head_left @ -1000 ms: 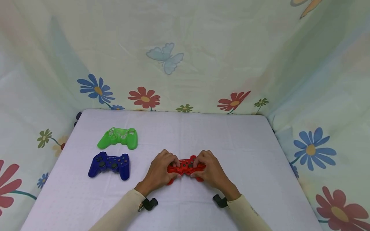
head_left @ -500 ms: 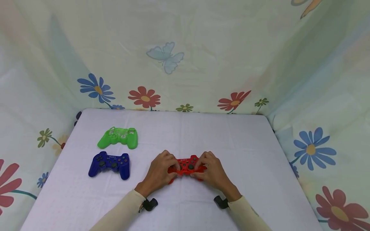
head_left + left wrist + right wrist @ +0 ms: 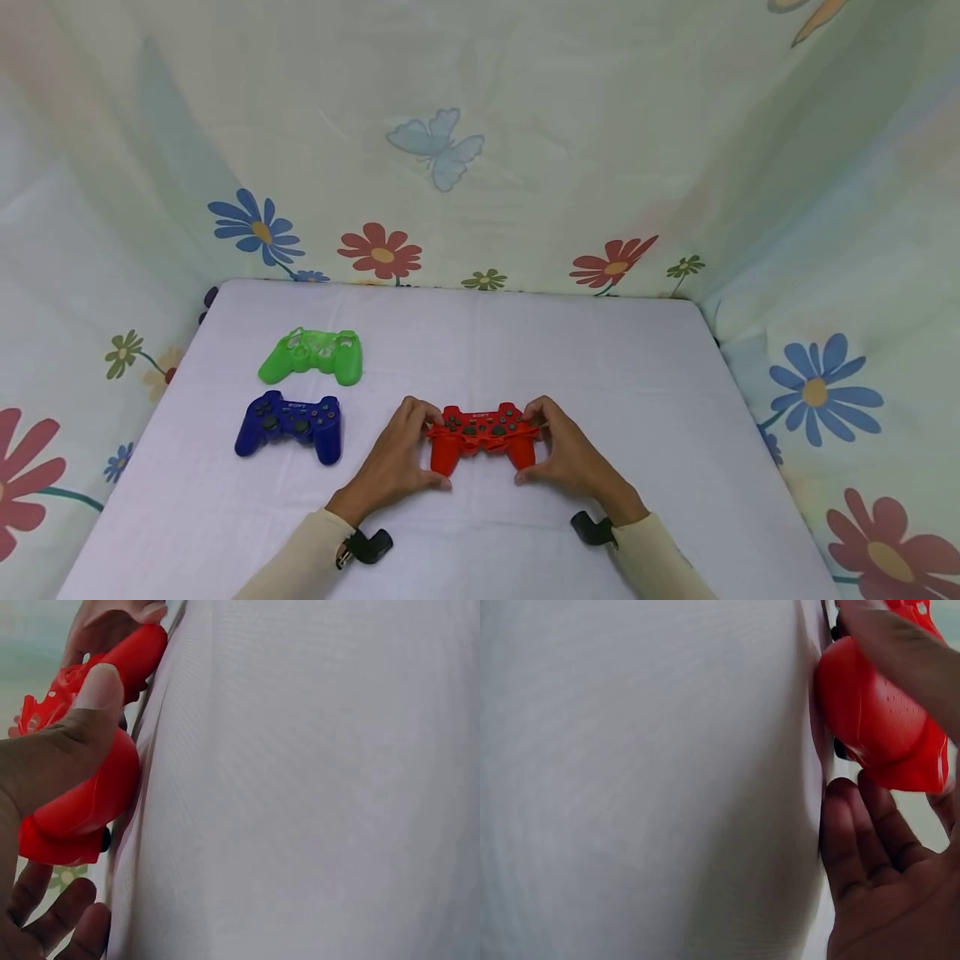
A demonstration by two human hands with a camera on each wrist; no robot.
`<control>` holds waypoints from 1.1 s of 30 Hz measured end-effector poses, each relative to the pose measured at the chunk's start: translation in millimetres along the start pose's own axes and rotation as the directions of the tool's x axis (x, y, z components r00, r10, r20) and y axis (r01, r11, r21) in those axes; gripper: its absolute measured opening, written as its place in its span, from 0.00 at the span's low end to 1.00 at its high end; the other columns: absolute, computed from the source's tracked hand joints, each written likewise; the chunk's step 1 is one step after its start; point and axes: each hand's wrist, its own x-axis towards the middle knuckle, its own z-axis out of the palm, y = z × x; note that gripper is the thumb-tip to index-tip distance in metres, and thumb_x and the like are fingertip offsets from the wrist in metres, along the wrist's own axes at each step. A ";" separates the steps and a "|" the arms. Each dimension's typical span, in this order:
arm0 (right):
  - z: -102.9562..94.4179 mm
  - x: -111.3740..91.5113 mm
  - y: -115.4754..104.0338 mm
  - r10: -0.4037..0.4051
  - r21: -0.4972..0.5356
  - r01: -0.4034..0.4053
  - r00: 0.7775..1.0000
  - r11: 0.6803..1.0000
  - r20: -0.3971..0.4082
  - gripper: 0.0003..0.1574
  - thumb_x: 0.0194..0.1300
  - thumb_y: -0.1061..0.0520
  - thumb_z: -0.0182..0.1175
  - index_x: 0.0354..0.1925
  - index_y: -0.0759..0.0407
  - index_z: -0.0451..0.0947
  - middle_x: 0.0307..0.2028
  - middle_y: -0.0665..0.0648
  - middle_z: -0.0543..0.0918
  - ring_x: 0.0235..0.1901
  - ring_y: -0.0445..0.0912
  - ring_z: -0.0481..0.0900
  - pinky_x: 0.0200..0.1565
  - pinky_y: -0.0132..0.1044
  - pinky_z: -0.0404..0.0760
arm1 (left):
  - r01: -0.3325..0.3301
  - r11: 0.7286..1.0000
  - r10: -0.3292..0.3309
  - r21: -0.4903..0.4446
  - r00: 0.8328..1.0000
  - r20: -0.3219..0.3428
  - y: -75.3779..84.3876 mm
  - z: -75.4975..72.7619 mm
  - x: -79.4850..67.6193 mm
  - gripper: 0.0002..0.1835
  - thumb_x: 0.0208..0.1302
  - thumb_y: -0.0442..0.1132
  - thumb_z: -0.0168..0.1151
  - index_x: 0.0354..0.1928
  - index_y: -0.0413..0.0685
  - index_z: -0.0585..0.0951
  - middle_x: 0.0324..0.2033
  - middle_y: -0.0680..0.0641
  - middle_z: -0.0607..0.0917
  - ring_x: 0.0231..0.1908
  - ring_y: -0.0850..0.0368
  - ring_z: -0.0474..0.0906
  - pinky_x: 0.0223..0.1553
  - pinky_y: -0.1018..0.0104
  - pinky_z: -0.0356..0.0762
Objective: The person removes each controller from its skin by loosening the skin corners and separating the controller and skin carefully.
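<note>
A red game controller [image 3: 482, 417] lies in the middle of the table in the head view. A red silicone cover [image 3: 446, 457] wraps its handles, the cover's top edge bunched across the controller's face. My left hand [image 3: 393, 457] holds the left side, thumb at the handle's end and index finger at the upper corner. On the other side my right hand [image 3: 573, 454] holds the right handle likewise. In the left wrist view the thumb [image 3: 79, 739] lies over the red cover and the lower fingers spread free. The right wrist view shows the covered handle [image 3: 877, 712] above loosely bent fingers.
A blue game controller [image 3: 324, 423] lies at the left of the white-covered table [image 3: 600, 358]. Behind it sits a green silicone controller cover [image 3: 347, 360] with button holes. A flowered curtain [image 3: 555, 150] hangs round the back and sides.
Both hands have moved outward from the controller's face to its sides, thumbs now at the handle ends. The red cover's bunched edge shows more of the handles covered.
</note>
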 end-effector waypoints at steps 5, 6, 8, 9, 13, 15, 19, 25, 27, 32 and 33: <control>2.0 1.5 -1.2 -0.021 -0.071 0.023 0.999 0.997 0.027 0.59 0.40 0.54 0.91 0.62 0.49 0.63 0.57 0.48 0.75 0.58 0.44 0.75 0.60 0.36 0.81 | -0.001 1.000 0.001 0.002 0.999 0.038 -3.3 5.1 0.8 0.56 0.30 0.54 0.95 0.62 0.53 0.68 0.56 0.54 0.71 0.57 0.61 0.73 0.62 0.60 0.79; 2.4 1.9 -1.1 -0.030 -0.073 0.032 0.999 0.997 0.022 0.59 0.40 0.55 0.91 0.62 0.49 0.63 0.56 0.49 0.76 0.56 0.44 0.75 0.59 0.36 0.82 | -0.006 1.000 0.006 0.008 0.999 0.043 -3.9 5.8 0.9 0.57 0.30 0.54 0.95 0.62 0.53 0.67 0.57 0.54 0.71 0.59 0.60 0.73 0.63 0.60 0.79; 2.9 2.7 0.2 -0.039 -0.060 0.040 0.999 0.997 0.004 0.58 0.40 0.55 0.91 0.61 0.49 0.64 0.53 0.48 0.77 0.51 0.44 0.77 0.54 0.34 0.82 | -0.015 1.000 0.014 0.012 0.999 0.045 -5.4 6.9 0.9 0.59 0.29 0.55 0.95 0.63 0.53 0.66 0.57 0.54 0.70 0.61 0.60 0.72 0.65 0.59 0.78; 3.2 3.2 1.6 -0.045 -0.040 0.045 0.999 0.998 -0.005 0.56 0.40 0.55 0.91 0.60 0.48 0.65 0.52 0.48 0.77 0.49 0.44 0.78 0.52 0.33 0.83 | -0.017 1.000 0.017 0.007 0.999 0.043 -6.3 7.2 0.8 0.59 0.30 0.55 0.95 0.64 0.53 0.66 0.58 0.54 0.71 0.61 0.60 0.72 0.66 0.59 0.78; 3.2 4.3 7.5 -0.069 0.085 0.071 0.997 0.994 -0.032 0.51 0.42 0.53 0.90 0.57 0.47 0.68 0.50 0.49 0.79 0.43 0.44 0.82 0.48 0.35 0.84 | 0.015 0.995 -0.014 -0.097 1.000 0.005 -10.3 7.9 -0.9 0.58 0.30 0.51 0.95 0.63 0.55 0.66 0.54 0.56 0.73 0.55 0.62 0.73 0.59 0.64 0.79; 2.9 4.7 11.0 -0.080 0.149 0.085 0.996 0.985 -0.041 0.47 0.43 0.53 0.90 0.55 0.47 0.70 0.50 0.49 0.79 0.43 0.45 0.84 0.48 0.36 0.85 | 0.031 0.983 -0.036 -0.179 0.999 -0.024 -12.3 7.6 -1.6 0.55 0.31 0.49 0.95 0.61 0.56 0.67 0.50 0.56 0.75 0.49 0.61 0.74 0.52 0.66 0.79; 3.2 5.3 16.5 -0.108 0.263 0.125 0.991 0.957 -0.077 0.41 0.45 0.57 0.89 0.51 0.50 0.73 0.48 0.53 0.80 0.43 0.46 0.84 0.49 0.34 0.86 | 0.072 0.947 -0.087 -0.313 0.996 -0.035 -14.5 5.1 -1.3 0.49 0.33 0.49 0.94 0.56 0.60 0.70 0.43 0.56 0.78 0.42 0.58 0.75 0.43 0.69 0.76; 8.0 7.2 16.6 -0.123 0.418 0.162 0.985 0.894 -0.118 0.37 0.48 0.67 0.84 0.52 0.64 0.73 0.47 0.60 0.80 0.46 0.44 0.83 0.51 0.30 0.87 | 0.166 0.886 -0.175 -0.434 0.984 0.019 -12.1 -3.1 0.2 0.45 0.38 0.46 0.93 0.57 0.59 0.73 0.40 0.52 0.81 0.39 0.52 0.75 0.41 0.68 0.74; 9.9 7.6 15.7 -0.086 0.470 0.128 0.990 0.873 -0.110 0.38 0.48 0.69 0.83 0.53 0.66 0.72 0.47 0.59 0.80 0.45 0.42 0.83 0.51 0.29 0.86 | 0.187 0.862 -0.191 -0.471 0.981 0.039 -11.7 -4.8 0.7 0.45 0.40 0.43 0.92 0.60 0.57 0.73 0.39 0.50 0.81 0.40 0.51 0.75 0.41 0.67 0.73; 12.6 7.4 12.1 -0.008 0.567 0.068 0.994 0.821 -0.108 0.39 0.49 0.73 0.80 0.56 0.70 0.71 0.47 0.58 0.80 0.45 0.41 0.82 0.50 0.28 0.86 | 0.245 0.844 -0.238 -0.477 0.968 0.075 -10.0 -6.6 1.2 0.43 0.42 0.45 0.91 0.59 0.55 0.73 0.38 0.50 0.81 0.40 0.52 0.75 0.42 0.68 0.73; 12.9 7.4 11.3 -0.002 0.573 0.066 0.994 0.817 -0.112 0.39 0.49 0.73 0.80 0.56 0.71 0.71 0.47 0.58 0.79 0.45 0.41 0.82 0.50 0.28 0.86 | 0.253 0.844 -0.248 -0.473 0.966 0.074 -9.3 -7.1 1.0 0.43 0.42 0.46 0.91 0.58 0.55 0.74 0.39 0.50 0.81 0.40 0.52 0.75 0.41 0.68 0.73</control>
